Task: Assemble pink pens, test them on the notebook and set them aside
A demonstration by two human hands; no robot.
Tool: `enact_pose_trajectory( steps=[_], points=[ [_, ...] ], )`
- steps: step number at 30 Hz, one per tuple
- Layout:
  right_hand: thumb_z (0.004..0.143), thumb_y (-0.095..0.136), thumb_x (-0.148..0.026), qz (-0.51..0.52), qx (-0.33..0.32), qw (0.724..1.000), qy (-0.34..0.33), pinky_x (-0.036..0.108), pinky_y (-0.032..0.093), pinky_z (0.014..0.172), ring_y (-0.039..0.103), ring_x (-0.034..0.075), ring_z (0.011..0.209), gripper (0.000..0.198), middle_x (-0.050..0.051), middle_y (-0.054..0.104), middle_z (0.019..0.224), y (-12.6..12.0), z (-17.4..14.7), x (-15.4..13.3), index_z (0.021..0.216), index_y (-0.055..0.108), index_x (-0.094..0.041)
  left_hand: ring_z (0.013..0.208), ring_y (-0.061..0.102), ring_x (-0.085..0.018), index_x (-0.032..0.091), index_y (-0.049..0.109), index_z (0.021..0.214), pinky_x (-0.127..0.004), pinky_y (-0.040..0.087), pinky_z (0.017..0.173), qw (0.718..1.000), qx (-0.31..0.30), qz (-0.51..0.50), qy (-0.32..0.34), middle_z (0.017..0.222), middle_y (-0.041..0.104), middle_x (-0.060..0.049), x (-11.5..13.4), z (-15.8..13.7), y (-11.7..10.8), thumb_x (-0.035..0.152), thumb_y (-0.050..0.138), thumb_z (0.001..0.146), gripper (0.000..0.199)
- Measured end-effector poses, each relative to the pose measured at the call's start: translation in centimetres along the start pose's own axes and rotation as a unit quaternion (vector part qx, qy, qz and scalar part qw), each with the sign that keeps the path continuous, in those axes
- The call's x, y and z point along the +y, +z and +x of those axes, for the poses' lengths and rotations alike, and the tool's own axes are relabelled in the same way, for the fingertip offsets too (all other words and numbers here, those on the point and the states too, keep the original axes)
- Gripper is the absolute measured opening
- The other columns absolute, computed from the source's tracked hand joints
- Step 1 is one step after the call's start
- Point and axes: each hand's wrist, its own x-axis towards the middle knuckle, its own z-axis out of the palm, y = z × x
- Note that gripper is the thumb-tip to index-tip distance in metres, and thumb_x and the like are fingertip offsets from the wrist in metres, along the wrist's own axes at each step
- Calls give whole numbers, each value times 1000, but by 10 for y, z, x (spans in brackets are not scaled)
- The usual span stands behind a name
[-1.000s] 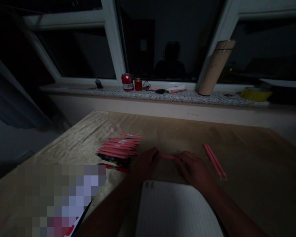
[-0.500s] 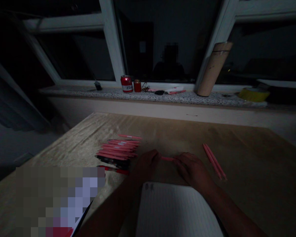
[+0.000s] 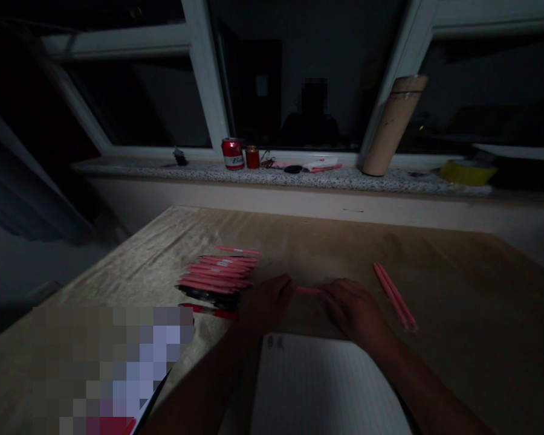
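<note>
Between my two hands a pink pen (image 3: 307, 290) lies roughly level, just above or on the table beyond the notebook. My left hand (image 3: 272, 302) is closed on its left end, and my right hand (image 3: 351, 305) pinches its right end. Both ends of the pen are hidden by my fingers. Left of my left hand is a row of pink pens (image 3: 220, 272), with black pens (image 3: 211, 297) and a red pen (image 3: 211, 311) at its near side. A pair of pink pens (image 3: 394, 296) lies slanted to the right of my right hand.
A lined notebook (image 3: 326, 386) lies between my forearms on the cloth-covered table (image 3: 317, 241). On the windowsill (image 3: 199, 169) stand a red can (image 3: 233, 154), a small red jar (image 3: 252, 157), a tan cylinder (image 3: 394, 127) and a yellow tape roll (image 3: 466, 173). A blurred-out area covers the table's lower left.
</note>
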Motion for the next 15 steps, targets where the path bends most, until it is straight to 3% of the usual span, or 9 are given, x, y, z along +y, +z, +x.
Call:
enact_pose_trajectory(
  steps=[7,15],
  points=[
    [90,45,-27,-3,20,1000,-13,33,43,71,57,19,76,22,7,64,80,2,0,2,95,65,-19,77,57,-16,19,53,81,-26,38,71,1000,0,-14,-5,81,62,-3,2,0,-2,42,27,91,37],
    [87,49,-23,20,21,999,-15,33,42,73,56,20,81,17,7,62,88,1,-2,3,99,61,-20,70,55,-15,18,53,75,-26,36,65,999,-19,-31,-24,72,60,-2,6,0,-7,41,26,91,39]
  ],
)
